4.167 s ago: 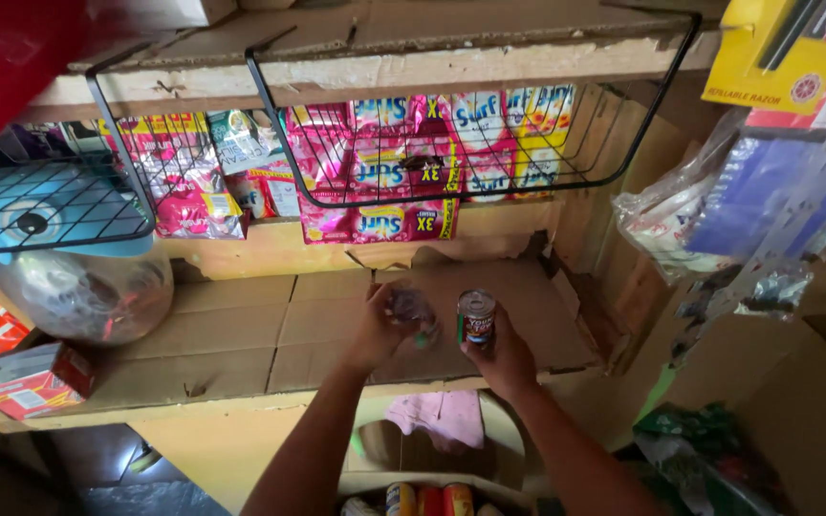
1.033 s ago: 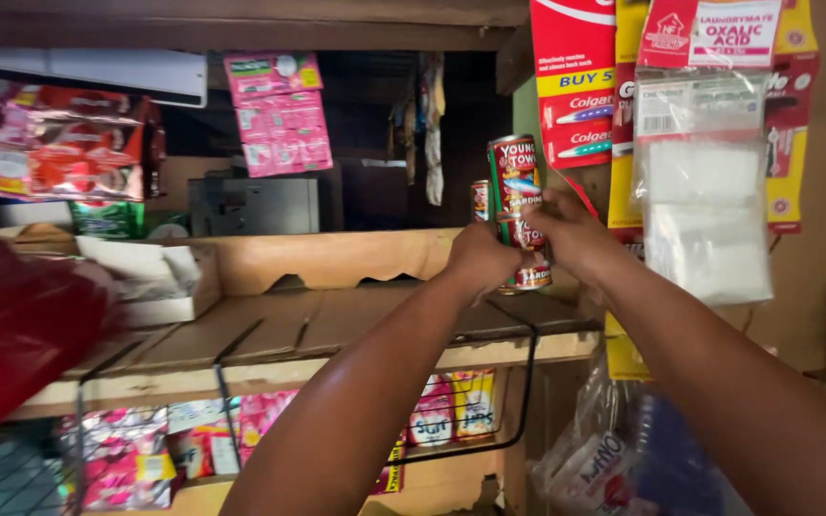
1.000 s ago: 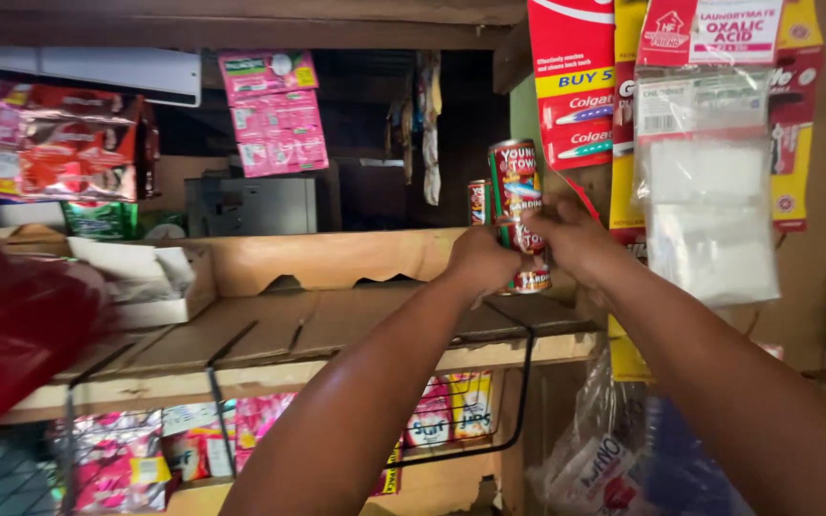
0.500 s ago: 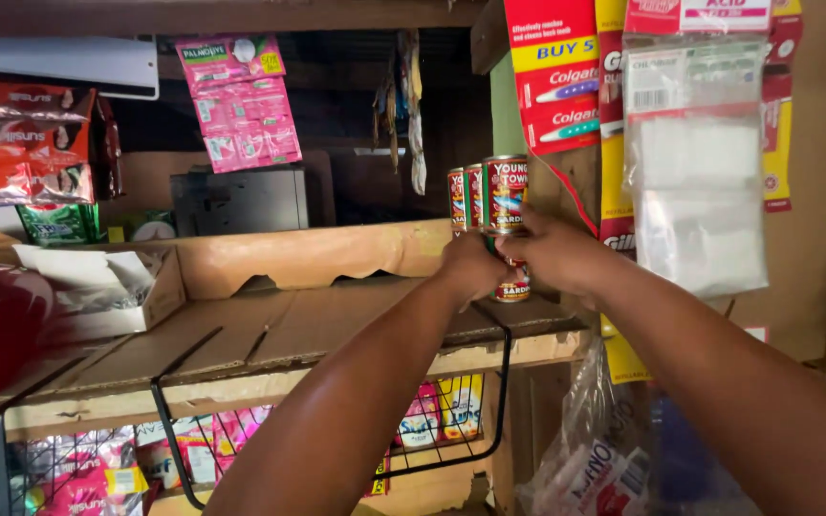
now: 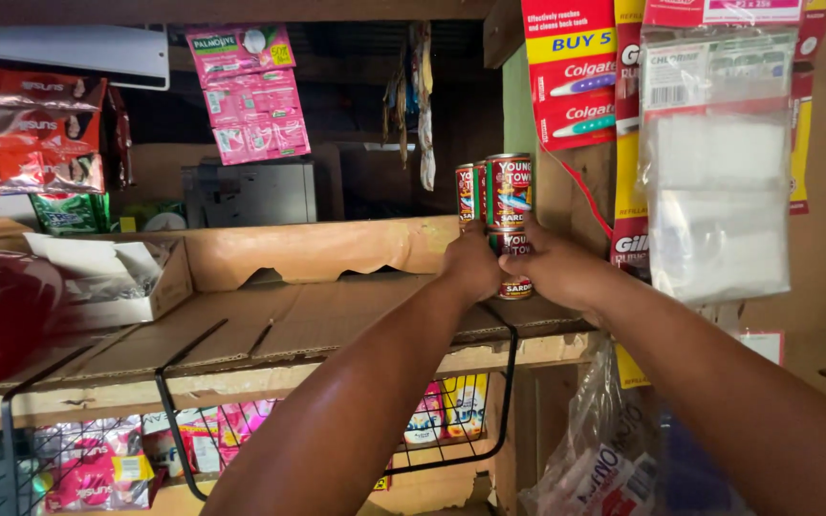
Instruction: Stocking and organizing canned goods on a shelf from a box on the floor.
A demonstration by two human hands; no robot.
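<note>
A wire basket (image 5: 470,449) under the shelf (image 5: 336,315) holds bright sachets. On the shelf's right end, the left hand (image 5: 471,264) and right hand (image 5: 549,268) clamp a lower can (image 5: 514,277), with two red cans (image 5: 499,189) stacked above.

Stacked cans (image 5: 507,205) sit on shelf (image 5: 336,315), far right end. Left hand (image 5: 471,265) at their 7 o'clock, right hand (image 5: 554,268) at 5. Open box (image 5: 112,277) at 9 o'clock, well apart. Wire basket (image 5: 241,440) hangs under the shelf.
</note>
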